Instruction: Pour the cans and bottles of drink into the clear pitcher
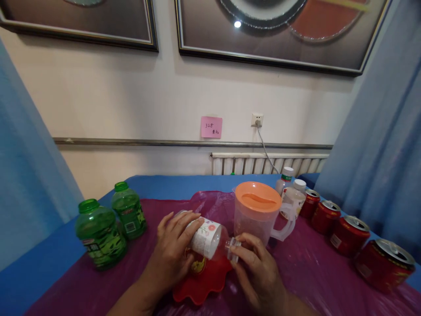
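Head view shows us our left hand [173, 248] wrapped round a bottle [208, 238], seemingly steadying it sideways over the red tray [200, 285] while our right hand [258, 267] pinches its neck end, with one jug [251, 221], two green bottles [100, 243], two white-capped bottles [297, 197] and four cans [349, 237] on the counter [164, 186].

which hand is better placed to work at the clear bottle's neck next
Most likely the right hand: it is at the neck of the clear bottle. The left hand lies across the bottle's body, seemingly better placed to steady it.
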Available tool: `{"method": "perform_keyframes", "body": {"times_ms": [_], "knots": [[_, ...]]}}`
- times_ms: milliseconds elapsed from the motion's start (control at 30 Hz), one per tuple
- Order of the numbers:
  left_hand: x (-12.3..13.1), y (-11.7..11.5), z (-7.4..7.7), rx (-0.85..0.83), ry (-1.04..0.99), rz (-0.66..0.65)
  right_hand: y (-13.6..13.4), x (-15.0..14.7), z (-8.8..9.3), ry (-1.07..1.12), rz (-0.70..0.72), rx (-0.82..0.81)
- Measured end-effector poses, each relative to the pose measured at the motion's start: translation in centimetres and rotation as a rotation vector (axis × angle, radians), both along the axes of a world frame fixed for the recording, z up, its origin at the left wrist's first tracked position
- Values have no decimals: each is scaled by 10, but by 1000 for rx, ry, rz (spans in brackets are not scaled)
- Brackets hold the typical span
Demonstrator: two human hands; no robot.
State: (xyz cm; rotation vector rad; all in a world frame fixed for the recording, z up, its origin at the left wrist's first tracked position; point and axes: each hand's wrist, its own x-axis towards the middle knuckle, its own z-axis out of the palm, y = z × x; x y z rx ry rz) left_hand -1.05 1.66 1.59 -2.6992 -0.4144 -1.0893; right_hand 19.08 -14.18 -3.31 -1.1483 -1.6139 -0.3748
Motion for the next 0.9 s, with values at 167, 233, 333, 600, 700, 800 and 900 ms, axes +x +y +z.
{"method": "perform_keyframes", "body": {"times_ms": [167, 233, 333, 600, 700, 800, 900], "knots": [[1, -2, -1, -48, -18, -5, 0, 0, -2, 51, 23, -10], [1, -3, -1, -47, -6, -9, 1, 1, -4, 66, -17, -2], [1, -3, -2, -34, 6, -19, 1, 3, -7, 71, -76, -45], [-1, 6, -4, -58, -41, 26, -2, 5, -6, 45, -101, -25], [-2, 11, -8, -153, -80, 56, -1, 5, -5, 36, -95, 3], [-1, 16, -13, -251, -152, 79, 1, 4, -2, 58, -71, 8], [1, 18, -19, -306, -193, 102, 0, 2, 6, 96, 2, -84]]}}
